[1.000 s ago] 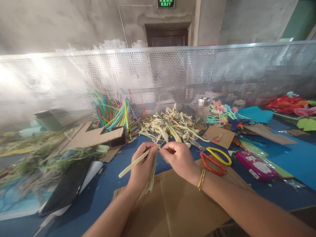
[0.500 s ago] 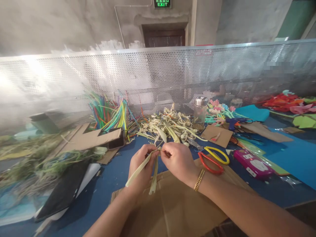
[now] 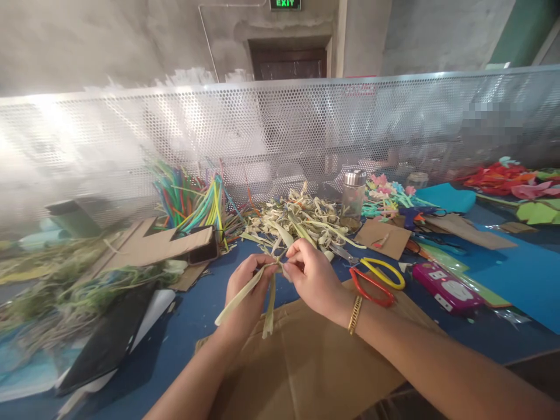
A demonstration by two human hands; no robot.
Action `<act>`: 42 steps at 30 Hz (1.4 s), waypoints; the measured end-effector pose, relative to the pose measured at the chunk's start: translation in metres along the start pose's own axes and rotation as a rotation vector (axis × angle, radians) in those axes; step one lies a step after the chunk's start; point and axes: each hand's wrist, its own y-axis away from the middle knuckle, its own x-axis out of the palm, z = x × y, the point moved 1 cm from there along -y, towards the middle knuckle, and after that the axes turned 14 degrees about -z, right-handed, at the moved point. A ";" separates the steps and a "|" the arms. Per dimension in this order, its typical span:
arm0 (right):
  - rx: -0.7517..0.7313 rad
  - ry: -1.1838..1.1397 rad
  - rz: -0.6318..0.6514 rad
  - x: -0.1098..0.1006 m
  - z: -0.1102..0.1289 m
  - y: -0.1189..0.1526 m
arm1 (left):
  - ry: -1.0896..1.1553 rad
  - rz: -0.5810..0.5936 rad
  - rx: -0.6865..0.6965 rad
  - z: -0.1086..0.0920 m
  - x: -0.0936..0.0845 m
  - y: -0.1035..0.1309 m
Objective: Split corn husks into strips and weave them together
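Observation:
Pale green strips of dried husk (image 3: 240,301) hang from my left hand (image 3: 248,291), which pinches them between thumb and fingers. One strip slants down to the left over the hand and another dangles below it. My right hand (image 3: 312,280), closed with thumb against fingertips, grips the same strips just right of the left fingers, where they cross. A gold chain bracelet circles the right wrist. Beneath both hands lies a sheet of brown cardboard (image 3: 301,361). Right behind them is a heap of similar dried strips (image 3: 301,216).
Scissors (image 3: 377,283) with red and yellow handles lie beside my right wrist, near a purple box (image 3: 446,287). Behind stands a glass jar (image 3: 353,195). Coloured pipe cleaners (image 3: 188,201) and a black folder-like sheet (image 3: 107,341) are at left. A perforated metal screen (image 3: 280,128) runs along the back.
My right hand has risen slightly and its fingers have opened a little around the strips. The left hand keeps its pinch. The view has shifted slightly.

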 end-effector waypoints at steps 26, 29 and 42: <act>0.040 0.003 0.023 -0.002 0.000 -0.004 | 0.115 0.043 -0.079 -0.001 0.001 0.002; -0.194 0.226 -0.035 -0.004 0.006 -0.001 | 0.111 0.031 -0.090 -0.002 0.002 0.003; -0.019 0.099 -0.037 0.000 0.007 0.002 | 0.077 0.045 0.068 -0.008 -0.003 0.003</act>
